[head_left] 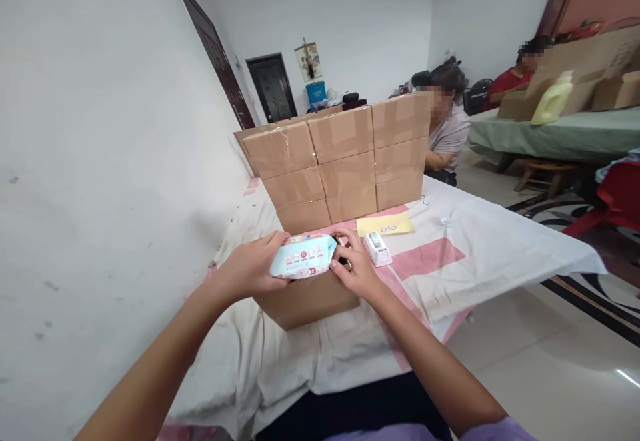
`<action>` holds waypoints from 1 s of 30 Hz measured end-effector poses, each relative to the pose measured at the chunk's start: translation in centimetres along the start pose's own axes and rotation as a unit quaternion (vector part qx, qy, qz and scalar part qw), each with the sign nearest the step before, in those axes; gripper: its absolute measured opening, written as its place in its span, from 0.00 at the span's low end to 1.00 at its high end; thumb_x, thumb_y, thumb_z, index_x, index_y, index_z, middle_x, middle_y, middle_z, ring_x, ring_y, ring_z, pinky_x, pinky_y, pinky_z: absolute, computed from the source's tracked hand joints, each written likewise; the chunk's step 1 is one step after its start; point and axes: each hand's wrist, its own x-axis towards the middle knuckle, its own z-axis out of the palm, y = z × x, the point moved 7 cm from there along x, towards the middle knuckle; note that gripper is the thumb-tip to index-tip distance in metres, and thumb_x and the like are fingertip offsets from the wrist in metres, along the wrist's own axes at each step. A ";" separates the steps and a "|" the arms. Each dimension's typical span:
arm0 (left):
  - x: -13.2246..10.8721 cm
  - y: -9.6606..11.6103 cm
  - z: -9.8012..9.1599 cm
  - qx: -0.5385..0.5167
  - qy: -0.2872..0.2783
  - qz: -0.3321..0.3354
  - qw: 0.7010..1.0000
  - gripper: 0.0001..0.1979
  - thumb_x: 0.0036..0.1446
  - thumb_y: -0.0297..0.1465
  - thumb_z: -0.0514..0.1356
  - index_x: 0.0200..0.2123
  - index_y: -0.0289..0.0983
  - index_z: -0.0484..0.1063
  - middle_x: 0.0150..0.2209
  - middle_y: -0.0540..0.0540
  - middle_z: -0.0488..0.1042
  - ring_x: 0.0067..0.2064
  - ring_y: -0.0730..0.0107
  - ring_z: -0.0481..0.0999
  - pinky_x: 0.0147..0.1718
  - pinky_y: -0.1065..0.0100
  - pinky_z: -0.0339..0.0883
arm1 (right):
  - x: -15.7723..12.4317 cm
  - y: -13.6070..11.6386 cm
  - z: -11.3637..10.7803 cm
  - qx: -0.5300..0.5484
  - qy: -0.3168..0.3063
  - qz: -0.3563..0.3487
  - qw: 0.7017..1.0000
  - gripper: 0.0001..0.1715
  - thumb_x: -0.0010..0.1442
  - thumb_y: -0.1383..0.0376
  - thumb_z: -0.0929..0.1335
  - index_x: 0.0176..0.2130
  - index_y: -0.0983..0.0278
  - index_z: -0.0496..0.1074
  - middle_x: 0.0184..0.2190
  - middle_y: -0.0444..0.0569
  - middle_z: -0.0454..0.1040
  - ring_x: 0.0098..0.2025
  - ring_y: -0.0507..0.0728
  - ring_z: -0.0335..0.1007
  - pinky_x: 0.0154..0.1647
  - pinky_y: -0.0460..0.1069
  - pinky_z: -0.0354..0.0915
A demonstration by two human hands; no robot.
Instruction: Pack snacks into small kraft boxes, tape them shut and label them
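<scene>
A soft light-blue pack of wipes with small red and white print is held above a brown cardboard box in front of me. My left hand grips the pack's left end. At its right end, my right hand has its thumb and fingers curled in on the crimped edge. The box's inside is mostly hidden behind the pack and my hands. Just right of my right hand, a small white device with a dark window stands on the cloth.
Taped cardboard boxes are stacked across the table. A yellow sheet with small labels lies before them. One person sits behind the stack; another is at a green-covered table bearing a yellow jug. A wall borders the left.
</scene>
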 end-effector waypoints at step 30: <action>2.4 1.8 5.1 0.187 -0.008 0.199 0.962 0.16 0.59 0.28 0.56 0.52 0.38 0.64 0.46 0.43 0.73 0.43 0.61 0.75 0.26 0.64 0.62 | -1.8 1.0 -2.0 -0.061 0.025 0.013 0.998 0.11 0.63 0.68 0.65 0.29 0.59 0.60 0.37 0.50 0.70 0.44 0.60 0.65 0.46 0.57 0.63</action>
